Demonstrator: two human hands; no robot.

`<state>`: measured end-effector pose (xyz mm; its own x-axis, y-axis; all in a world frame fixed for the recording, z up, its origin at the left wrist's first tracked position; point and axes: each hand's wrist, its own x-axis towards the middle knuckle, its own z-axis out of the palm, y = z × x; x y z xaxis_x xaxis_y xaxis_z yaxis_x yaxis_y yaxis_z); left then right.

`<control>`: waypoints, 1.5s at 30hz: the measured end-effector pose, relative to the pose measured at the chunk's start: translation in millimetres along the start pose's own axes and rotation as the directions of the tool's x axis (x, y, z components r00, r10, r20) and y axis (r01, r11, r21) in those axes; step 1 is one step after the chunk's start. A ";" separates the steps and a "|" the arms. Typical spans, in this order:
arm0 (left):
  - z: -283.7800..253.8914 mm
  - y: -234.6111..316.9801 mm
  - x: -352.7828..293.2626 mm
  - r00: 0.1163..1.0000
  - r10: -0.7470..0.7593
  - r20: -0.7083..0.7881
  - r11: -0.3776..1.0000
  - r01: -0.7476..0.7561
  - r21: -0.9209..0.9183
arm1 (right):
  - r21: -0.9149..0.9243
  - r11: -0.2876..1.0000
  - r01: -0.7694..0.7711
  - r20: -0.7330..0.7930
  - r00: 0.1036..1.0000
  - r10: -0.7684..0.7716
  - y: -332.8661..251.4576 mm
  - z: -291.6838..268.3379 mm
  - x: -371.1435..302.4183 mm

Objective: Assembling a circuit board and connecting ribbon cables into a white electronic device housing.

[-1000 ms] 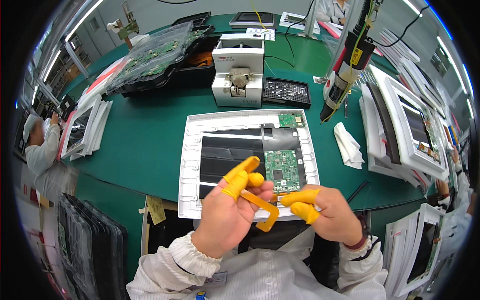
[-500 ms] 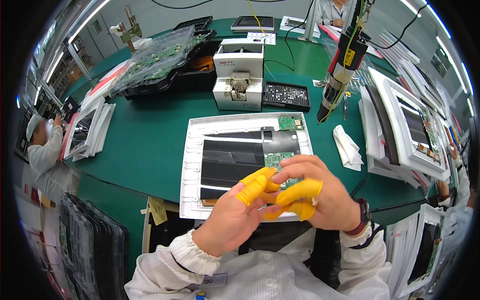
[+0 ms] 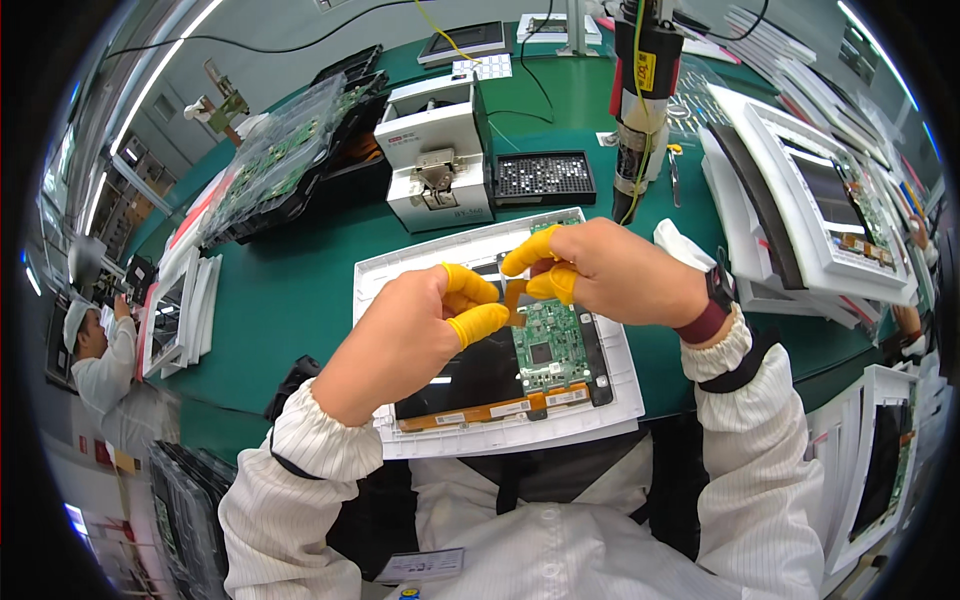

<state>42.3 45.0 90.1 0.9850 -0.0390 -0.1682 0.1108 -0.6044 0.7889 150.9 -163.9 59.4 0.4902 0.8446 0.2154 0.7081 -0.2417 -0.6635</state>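
Observation:
A white display housing (image 3: pixel 625 395) lies on the bench in front of me, with a black panel (image 3: pixel 470 380) and a green circuit board (image 3: pixel 560 345) in it. Yellow finger cots cover fingertips on both hands. My right hand (image 3: pixel 610 270) pinches a short orange flat ribbon cable (image 3: pixel 516 304) above the board's upper left part. From the other side, my left hand (image 3: pixel 390 335) has curled its thumb and fingers against the cable's edge; what lies between their tips is hidden. An orange flex strip (image 3: pixel 480 412) runs along the panel's near edge.
Behind the housing stand a white screw feeder (image 3: pixel 430 150) and a black tray of small parts (image 3: pixel 545 178). An electric screwdriver (image 3: pixel 640 120) hangs at the right. Circuit boards in clear trays (image 3: pixel 280 160) are left; stacked housings (image 3: pixel 820 200) stand right. A co-worker (image 3: pixel 100 350) sits far left.
Both hands have moved up and away from the near edge to the board, and the orange cable now shows between them. The view has shifted, and the housing appears turned slightly.

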 end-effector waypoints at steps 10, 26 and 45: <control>7.1 -17.2 32.1 0.914 -0.350 0.206 0.888 0.394 -0.239 | 0.171 0.980 -0.107 0.108 0.990 0.089 31.7 19.9 16.4; 33.7 -39.1 25.0 0.965 -0.255 0.056 0.510 0.183 -0.840 | 0.148 0.988 0.052 -0.530 0.847 0.035 57.9 36.9 19.0; 38.6 -32.5 29.6 0.959 -0.281 -0.028 0.517 0.127 -0.847 | 0.143 0.979 0.144 -0.601 0.799 -0.030 57.3 33.6 15.2</control>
<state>62.8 32.8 36.7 0.9176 0.1540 -0.3665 0.2943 0.3566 0.8867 181.8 -148.9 0.6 0.6759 0.3946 0.6225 0.6912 -0.0463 -0.7212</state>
